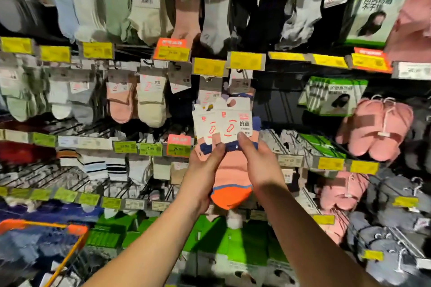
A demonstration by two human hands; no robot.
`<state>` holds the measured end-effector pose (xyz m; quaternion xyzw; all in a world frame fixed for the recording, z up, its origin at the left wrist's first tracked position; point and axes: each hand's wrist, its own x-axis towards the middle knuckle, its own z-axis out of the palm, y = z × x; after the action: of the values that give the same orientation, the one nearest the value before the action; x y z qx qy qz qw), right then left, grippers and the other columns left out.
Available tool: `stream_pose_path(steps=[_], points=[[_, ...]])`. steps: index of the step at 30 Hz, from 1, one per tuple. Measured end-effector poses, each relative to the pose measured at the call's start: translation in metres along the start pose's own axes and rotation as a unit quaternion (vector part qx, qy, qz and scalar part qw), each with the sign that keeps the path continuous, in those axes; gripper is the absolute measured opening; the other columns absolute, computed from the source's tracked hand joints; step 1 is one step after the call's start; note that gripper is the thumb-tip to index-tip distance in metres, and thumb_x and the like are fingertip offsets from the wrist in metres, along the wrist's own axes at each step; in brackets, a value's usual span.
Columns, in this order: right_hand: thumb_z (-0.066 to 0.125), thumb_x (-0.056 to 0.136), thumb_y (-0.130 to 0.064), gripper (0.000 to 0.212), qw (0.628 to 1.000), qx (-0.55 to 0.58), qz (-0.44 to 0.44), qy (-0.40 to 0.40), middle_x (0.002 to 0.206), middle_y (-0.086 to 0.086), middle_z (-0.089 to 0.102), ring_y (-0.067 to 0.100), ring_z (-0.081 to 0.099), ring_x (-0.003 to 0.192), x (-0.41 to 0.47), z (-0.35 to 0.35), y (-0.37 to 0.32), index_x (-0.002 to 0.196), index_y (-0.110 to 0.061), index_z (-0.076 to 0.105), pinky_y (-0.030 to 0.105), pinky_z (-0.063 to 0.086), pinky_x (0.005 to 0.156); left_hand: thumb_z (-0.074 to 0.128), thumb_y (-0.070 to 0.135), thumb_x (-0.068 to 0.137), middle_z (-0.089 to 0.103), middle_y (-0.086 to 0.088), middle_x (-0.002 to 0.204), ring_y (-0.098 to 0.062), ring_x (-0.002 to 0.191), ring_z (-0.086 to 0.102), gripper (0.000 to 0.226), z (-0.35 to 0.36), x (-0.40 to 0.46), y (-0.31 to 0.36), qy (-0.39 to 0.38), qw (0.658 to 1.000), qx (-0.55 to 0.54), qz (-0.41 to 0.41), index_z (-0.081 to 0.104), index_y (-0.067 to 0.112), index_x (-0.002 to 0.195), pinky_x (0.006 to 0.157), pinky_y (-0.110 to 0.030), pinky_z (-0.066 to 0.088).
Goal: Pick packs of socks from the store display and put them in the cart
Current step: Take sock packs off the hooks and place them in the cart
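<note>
Both hands grip orange sock packs (pixel 229 184) before the display; left hand (pixel 205 165) and right hand (pixel 261 163) pinch the navy cuffs, packs hanging upright; the cart (pixel 70 228) lies low to the left, nearer the left hand.

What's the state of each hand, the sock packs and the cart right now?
Left hand: grips the sock packs from the left side.
Right hand: pinches the packs, thumb on the front card.
Sock packs: two at least, held together in front of the display, off the hooks.
Cart: lower left, orange rim, goods already inside; held packs not in it.
Display: other packs hanging on hooks.
</note>
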<state>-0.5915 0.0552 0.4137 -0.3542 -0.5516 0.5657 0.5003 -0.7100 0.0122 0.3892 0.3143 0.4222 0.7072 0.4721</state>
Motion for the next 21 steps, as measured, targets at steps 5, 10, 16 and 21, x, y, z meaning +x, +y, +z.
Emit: stream_pose_path(steps=[5,10,16,21], points=[[0.056,0.102,-0.022,0.017,0.994,0.103,0.01,0.036,0.11,0.009,0.076,0.026,0.073,0.104,0.029,0.017,0.004,0.108,-0.017,0.071,0.045,0.054,0.099,0.073,0.047,0.075,0.073,-0.007,0.121,-0.026,0.11,0.071,0.07,-0.015,0.03,0.007,-0.01,0.999,-0.041,0.0,0.054,0.019,0.136,0.093,-0.045,0.055],[0.054,0.1,-0.017,0.03,0.977,0.208,0.036,0.039,0.122,0.022,0.069,0.04,0.066,0.114,0.056,0.009,0.008,0.125,-0.006,0.065,0.052,0.05,0.103,0.063,0.025,0.093,0.076,-0.003,0.112,-0.02,0.102,0.073,0.035,-0.021,0.053,0.008,-0.014,0.998,-0.05,0.024,0.06,0.02,0.127,0.085,-0.037,0.058],[0.054,0.102,-0.019,0.016,0.989,0.133,0.004,0.056,0.101,0.005,0.078,0.02,0.075,0.087,0.092,-0.037,-0.004,0.115,-0.018,0.063,0.033,0.06,0.067,0.065,0.027,0.094,0.071,-0.008,0.124,-0.018,0.098,0.074,0.048,-0.033,0.079,0.018,0.061,0.996,-0.056,0.035,0.052,0.016,0.138,0.069,-0.029,0.06],[0.059,0.101,-0.026,0.016,1.0,0.005,-0.014,0.018,0.112,0.003,0.076,0.021,0.073,0.102,0.128,-0.041,-0.006,0.116,-0.022,0.063,0.045,0.057,0.092,0.072,0.037,0.086,0.073,-0.005,0.121,-0.02,0.105,0.072,0.057,-0.028,0.086,0.028,0.049,0.997,-0.018,0.06,0.054,0.019,0.138,0.078,-0.033,0.059]])
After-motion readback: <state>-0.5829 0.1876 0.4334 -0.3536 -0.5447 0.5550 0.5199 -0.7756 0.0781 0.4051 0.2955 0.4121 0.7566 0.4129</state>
